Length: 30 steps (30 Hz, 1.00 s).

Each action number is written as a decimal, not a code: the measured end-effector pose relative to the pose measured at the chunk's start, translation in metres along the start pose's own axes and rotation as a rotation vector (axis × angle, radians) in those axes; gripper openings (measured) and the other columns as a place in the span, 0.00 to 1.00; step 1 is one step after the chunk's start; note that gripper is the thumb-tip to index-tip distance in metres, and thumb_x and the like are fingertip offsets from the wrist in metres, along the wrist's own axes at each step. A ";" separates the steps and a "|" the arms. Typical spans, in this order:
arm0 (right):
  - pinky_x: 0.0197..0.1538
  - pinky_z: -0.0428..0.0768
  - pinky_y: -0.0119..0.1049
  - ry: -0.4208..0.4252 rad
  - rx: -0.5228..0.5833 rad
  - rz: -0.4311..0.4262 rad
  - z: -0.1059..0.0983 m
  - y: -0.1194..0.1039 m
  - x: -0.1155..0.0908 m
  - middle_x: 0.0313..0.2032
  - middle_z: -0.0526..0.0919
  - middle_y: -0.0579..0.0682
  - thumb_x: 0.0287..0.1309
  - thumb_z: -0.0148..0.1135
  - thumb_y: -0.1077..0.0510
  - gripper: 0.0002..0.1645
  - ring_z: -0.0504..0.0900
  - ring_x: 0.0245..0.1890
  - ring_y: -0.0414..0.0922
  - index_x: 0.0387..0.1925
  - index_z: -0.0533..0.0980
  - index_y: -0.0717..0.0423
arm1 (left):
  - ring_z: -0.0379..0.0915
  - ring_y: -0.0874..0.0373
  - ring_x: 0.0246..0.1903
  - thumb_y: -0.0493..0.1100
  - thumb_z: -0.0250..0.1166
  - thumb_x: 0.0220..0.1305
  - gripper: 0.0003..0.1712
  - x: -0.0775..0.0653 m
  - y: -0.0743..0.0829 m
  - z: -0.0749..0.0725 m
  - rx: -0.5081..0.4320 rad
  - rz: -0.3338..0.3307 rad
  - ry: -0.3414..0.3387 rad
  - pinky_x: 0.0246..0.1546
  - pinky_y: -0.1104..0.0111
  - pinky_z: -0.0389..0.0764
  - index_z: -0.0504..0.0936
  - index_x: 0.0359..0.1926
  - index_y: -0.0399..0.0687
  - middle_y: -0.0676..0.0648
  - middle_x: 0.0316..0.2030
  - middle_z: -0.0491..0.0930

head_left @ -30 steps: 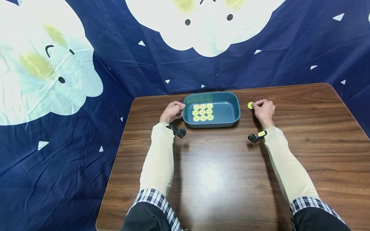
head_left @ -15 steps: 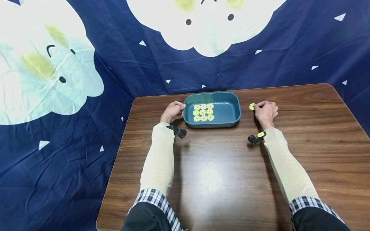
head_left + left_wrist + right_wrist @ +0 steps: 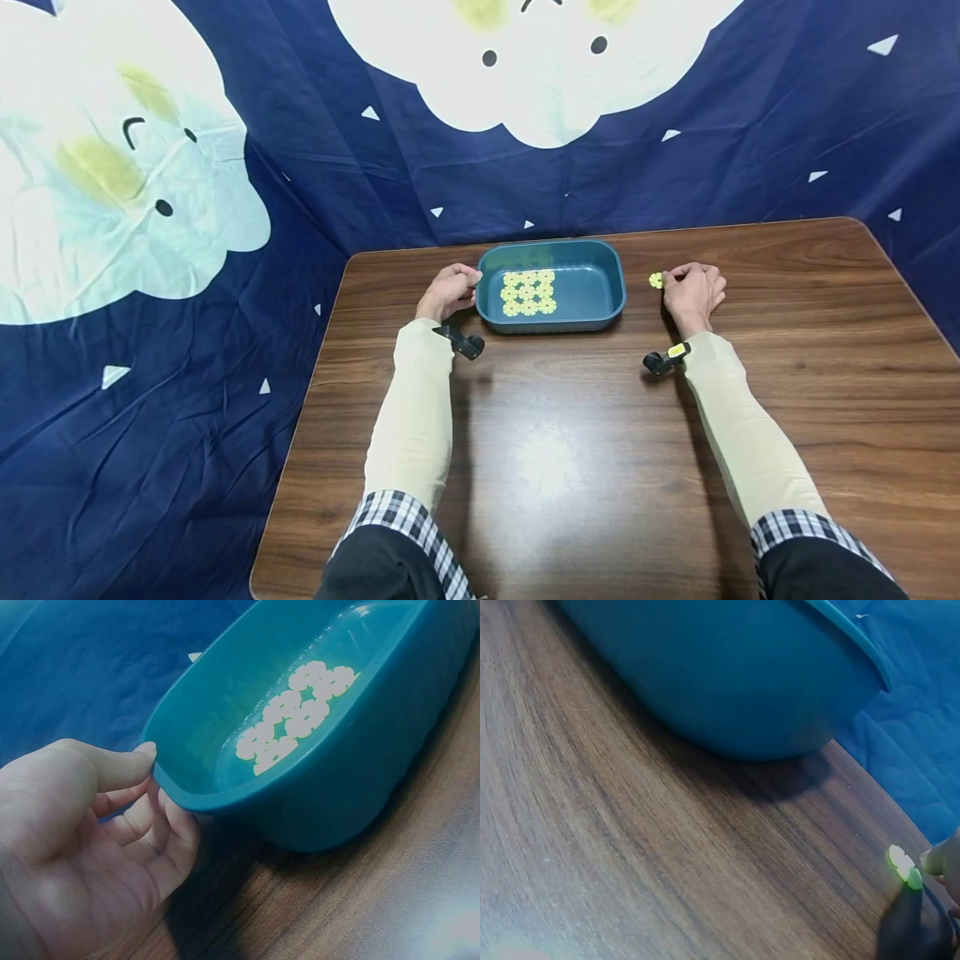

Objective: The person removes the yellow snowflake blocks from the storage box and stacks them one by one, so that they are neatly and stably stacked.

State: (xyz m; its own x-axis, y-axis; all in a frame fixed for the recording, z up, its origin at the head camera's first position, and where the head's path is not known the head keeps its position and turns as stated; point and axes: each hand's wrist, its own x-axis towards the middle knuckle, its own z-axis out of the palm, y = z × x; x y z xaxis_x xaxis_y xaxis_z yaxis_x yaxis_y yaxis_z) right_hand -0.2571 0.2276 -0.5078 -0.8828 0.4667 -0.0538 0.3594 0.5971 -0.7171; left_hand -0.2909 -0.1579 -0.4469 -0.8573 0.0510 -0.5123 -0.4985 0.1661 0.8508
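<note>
A teal plastic basin (image 3: 585,287) stands near the table's back edge. Inside its left half lies a square patch of interlocked yellow flower-shaped snowflake discs (image 3: 528,293). My left hand (image 3: 450,292) holds the basin's left end; in the left wrist view the thumb lies on the rim (image 3: 247,796) with fingers bent beneath it. To the right of the basin, my right hand (image 3: 695,298) pinches a single yellow snowflake disc (image 3: 656,280) by its right side. The right wrist view catches this disc (image 3: 905,868) just above the wood, with only the fingertips in frame.
The brown wooden table (image 3: 555,500) extends toward me and far to the right. Behind it and to the left hangs a dark blue cloth (image 3: 300,125) with white cloud shapes. A small black camera (image 3: 468,345) juts from the left wrist, another (image 3: 660,361) from the right.
My right hand has shifted slightly right and a little nearer to me, carrying the disc, which now shows narrower. The left hand and the basin hold their places.
</note>
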 end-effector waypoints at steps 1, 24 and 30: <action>0.63 0.50 0.56 0.002 0.001 -0.001 0.000 0.000 0.000 0.62 0.62 0.65 0.64 0.55 0.49 0.19 0.53 0.64 0.62 0.46 0.75 0.61 | 0.67 0.61 0.24 0.40 0.56 0.70 0.04 0.000 0.000 0.000 -0.002 -0.001 0.000 0.28 0.72 0.72 0.68 0.38 0.47 0.49 0.31 0.69; 0.66 0.55 0.51 0.063 0.144 -0.123 -0.002 -0.039 -0.008 0.57 0.68 0.62 0.63 0.57 0.51 0.20 0.62 0.61 0.59 0.50 0.71 0.61 | 0.66 0.60 0.25 0.40 0.56 0.70 0.04 0.003 0.000 -0.001 0.009 0.000 -0.004 0.29 0.70 0.72 0.68 0.39 0.46 0.48 0.30 0.69; 0.64 0.59 0.48 0.074 0.195 -0.165 -0.001 -0.052 -0.011 0.54 0.68 0.62 0.63 0.57 0.52 0.21 0.64 0.58 0.58 0.50 0.70 0.61 | 0.66 0.60 0.24 0.40 0.56 0.70 0.04 0.004 -0.001 -0.001 -0.001 -0.001 -0.005 0.28 0.71 0.72 0.68 0.38 0.46 0.49 0.29 0.69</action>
State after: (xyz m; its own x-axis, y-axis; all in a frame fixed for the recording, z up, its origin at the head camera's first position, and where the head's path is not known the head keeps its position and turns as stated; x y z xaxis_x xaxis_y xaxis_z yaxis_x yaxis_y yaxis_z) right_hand -0.2656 0.1924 -0.4694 -0.8975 0.4241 0.1207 0.1411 0.5357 -0.8325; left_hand -0.2938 -0.1590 -0.4491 -0.8562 0.0562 -0.5136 -0.4993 0.1657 0.8504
